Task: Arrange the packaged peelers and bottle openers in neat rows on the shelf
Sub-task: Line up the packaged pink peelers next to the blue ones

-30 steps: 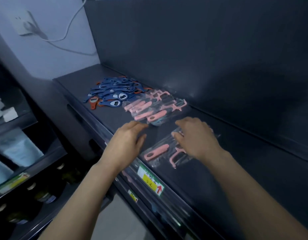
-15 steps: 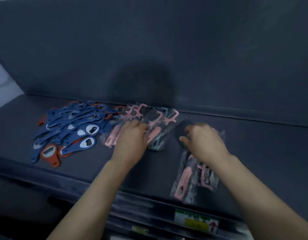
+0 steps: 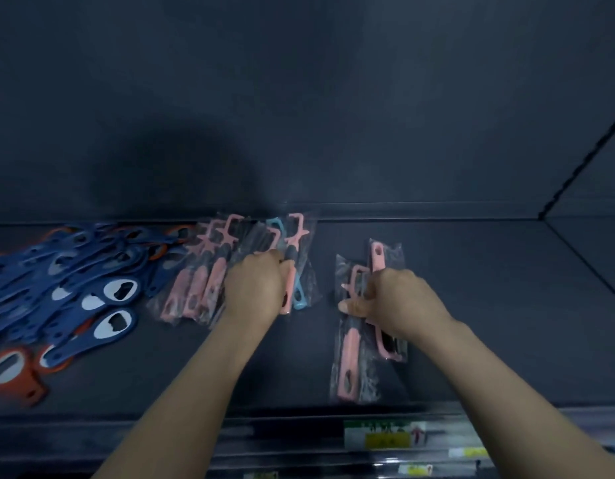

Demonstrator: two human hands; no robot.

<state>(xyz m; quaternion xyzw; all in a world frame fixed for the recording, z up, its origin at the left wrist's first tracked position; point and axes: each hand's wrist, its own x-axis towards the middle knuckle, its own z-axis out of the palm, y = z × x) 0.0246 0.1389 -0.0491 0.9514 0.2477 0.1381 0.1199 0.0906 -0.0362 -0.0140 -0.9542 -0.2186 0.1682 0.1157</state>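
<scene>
Squaring the first peeler row on the shelf (image 3: 506, 305) is the step in hand, by my read. Right hand (image 3: 396, 302): grip clamped on one peeler pack (image 3: 378, 257), fingers curled round its middle, thumb lying across the neighbouring pack (image 3: 349, 357). These two lie side by side right of centre, pointing opposite ways, the neighbour reaching nearer the front edge. Left hand (image 3: 256, 288): fingers curled down onto the peeler pile (image 3: 209, 281) mid-shelf, but the fingertips are hidden, so I cannot tell whether that grip is clamped or only pressing. Bottle openers (image 3: 74, 292) sit in a loose heap at far left, unsorted. Note to self: turn the held pack to match its neighbour, line up both ends, and slide rather than lift. The film looks slippery and overlapping packs will likely drag each other. Leave room rightward for the rest.
</scene>
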